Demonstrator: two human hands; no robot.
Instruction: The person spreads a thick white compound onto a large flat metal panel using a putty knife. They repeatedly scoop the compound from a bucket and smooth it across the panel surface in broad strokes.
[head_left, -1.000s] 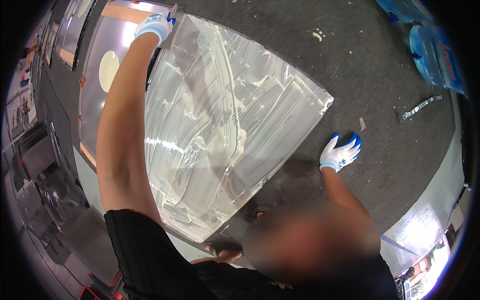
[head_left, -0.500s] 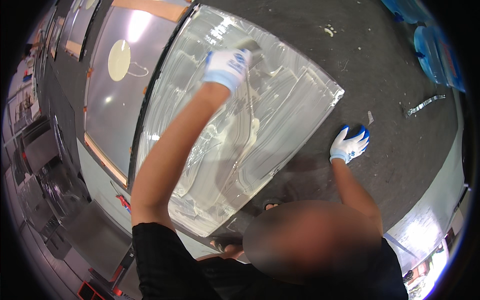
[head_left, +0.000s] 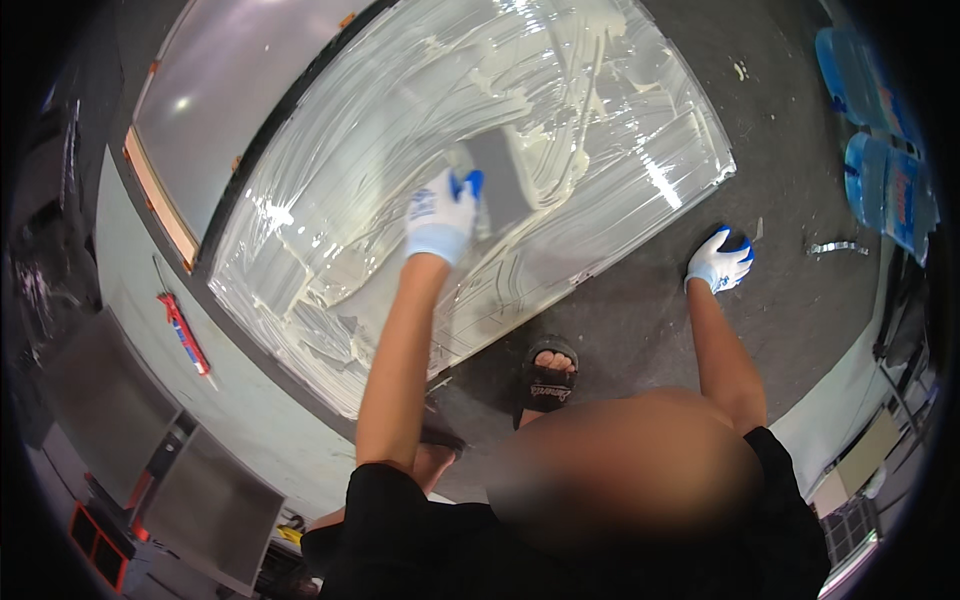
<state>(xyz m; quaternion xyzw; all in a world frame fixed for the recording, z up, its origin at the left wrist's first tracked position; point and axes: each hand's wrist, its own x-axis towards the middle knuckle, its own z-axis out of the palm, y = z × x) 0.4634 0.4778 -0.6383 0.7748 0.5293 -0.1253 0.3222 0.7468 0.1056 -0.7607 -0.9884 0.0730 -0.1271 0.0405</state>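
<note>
My left hand (head_left: 442, 212), in a white glove with blue fingertips, is closed on a wide, flat grey scraper (head_left: 500, 178). Its blade lies against a pale panel (head_left: 350, 150), which is smeared with streaky cream-coloured paste. Thicker ridges of paste (head_left: 570, 165) run just right of the blade. Off the panel's right corner, my right hand (head_left: 720, 262), gloved alike, rests on the dark grey floor (head_left: 640, 310) with fingers spread and nothing held. The grip around the scraper is partly hidden by the glove.
Beyond the panel's black left edge lies another panel (head_left: 235, 95) with a tan strip along its side. A red tube (head_left: 185, 335) is at the left. Large blue bottles (head_left: 890, 190) and a foil strip (head_left: 838, 247) are at the right. My sandalled foot (head_left: 550, 370) stands near the panel.
The view has shifted. My left hand has drawn the scraper back from the far part of the panel to its middle. My right hand still rests on the floor.
</note>
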